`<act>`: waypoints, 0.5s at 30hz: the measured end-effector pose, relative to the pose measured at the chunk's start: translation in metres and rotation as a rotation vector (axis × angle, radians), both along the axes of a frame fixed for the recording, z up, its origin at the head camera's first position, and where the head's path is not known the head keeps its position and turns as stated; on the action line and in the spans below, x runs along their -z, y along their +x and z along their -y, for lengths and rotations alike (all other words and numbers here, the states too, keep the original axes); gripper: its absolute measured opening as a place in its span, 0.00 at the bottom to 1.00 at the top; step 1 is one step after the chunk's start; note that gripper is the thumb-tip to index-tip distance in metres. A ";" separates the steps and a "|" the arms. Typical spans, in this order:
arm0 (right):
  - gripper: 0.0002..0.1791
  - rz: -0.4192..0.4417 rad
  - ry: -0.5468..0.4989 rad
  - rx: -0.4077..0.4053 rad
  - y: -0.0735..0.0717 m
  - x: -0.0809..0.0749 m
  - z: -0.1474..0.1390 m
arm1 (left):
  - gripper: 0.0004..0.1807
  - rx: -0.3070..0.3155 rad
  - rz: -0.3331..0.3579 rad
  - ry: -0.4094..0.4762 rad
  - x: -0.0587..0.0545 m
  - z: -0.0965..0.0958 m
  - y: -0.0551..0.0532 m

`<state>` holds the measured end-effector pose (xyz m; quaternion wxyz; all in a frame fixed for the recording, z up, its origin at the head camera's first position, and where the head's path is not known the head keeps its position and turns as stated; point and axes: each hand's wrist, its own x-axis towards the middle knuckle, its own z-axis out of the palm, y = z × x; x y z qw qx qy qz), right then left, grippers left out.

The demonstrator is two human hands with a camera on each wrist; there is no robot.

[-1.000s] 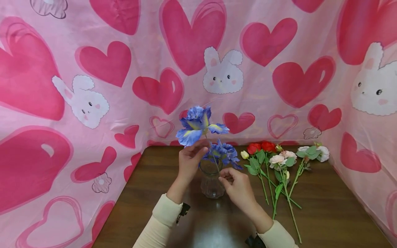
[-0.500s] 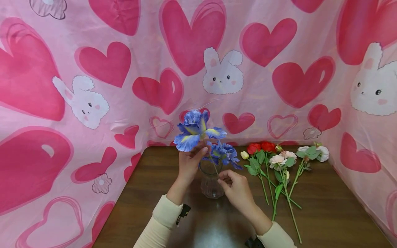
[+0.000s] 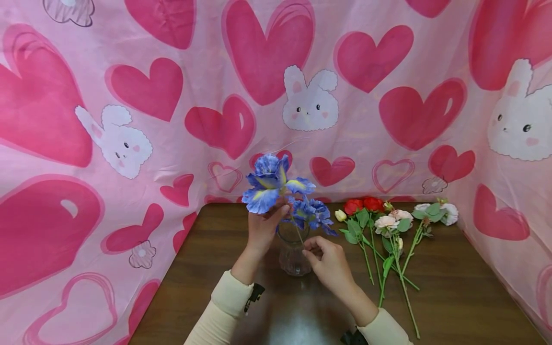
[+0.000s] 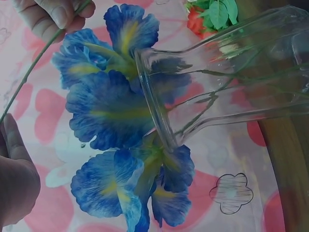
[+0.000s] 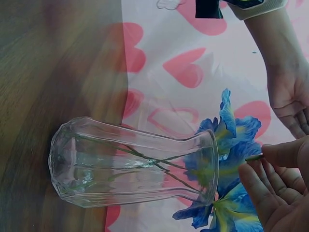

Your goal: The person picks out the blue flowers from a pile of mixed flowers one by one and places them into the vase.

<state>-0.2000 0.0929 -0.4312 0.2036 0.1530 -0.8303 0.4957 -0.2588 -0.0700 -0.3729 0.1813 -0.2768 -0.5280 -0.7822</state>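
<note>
A blue iris with yellow streaks (image 3: 266,184) is held slantwise between both hands above the glass vase (image 3: 294,261). My left hand (image 3: 264,227) holds its stem close under the bloom, partly hidden behind the petals. Lower down, the thumb and fingers of my right hand (image 3: 329,261) pinch the stem near its cut end (image 5: 254,157), which shows beside the vase mouth in the right wrist view. More blue irises (image 3: 311,213) stand in the vase. Their blooms spread past the rim, and their green stems (image 5: 152,163) cross inside the clear glass.
On the right of the brown table (image 3: 207,287) lie red roses (image 3: 363,205), pale pink flowers (image 3: 392,220), white flowers (image 3: 448,214) and a cream bud (image 3: 340,215), their stems overlapping. A pink heart-and-rabbit cloth (image 3: 362,129) surrounds the table's back and sides.
The held iris has come down a little and shifted slightly left, tilting more. My right hand has dropped slightly with the stem; in the last half second almost nothing moves.
</note>
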 end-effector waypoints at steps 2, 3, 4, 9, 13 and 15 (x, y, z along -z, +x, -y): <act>0.09 -0.005 -0.007 -0.008 0.000 0.000 -0.001 | 0.11 -0.002 -0.016 -0.006 -0.001 0.001 0.000; 0.09 -0.010 -0.015 -0.015 0.000 0.000 -0.001 | 0.11 -0.007 -0.025 -0.012 -0.002 0.001 0.000; 0.09 -0.007 -0.023 -0.022 0.000 -0.001 -0.001 | 0.11 -0.012 -0.027 -0.012 -0.004 0.002 0.000; 0.10 0.037 -0.057 -0.043 -0.002 -0.002 -0.004 | 0.10 -0.050 -0.036 -0.045 -0.018 0.006 0.007; 0.12 0.102 -0.022 -0.025 -0.004 0.001 -0.006 | 0.08 -0.096 -0.067 -0.106 -0.037 0.009 0.018; 0.13 0.129 0.009 -0.007 -0.006 0.003 -0.007 | 0.07 -0.115 -0.092 -0.128 -0.044 0.011 0.021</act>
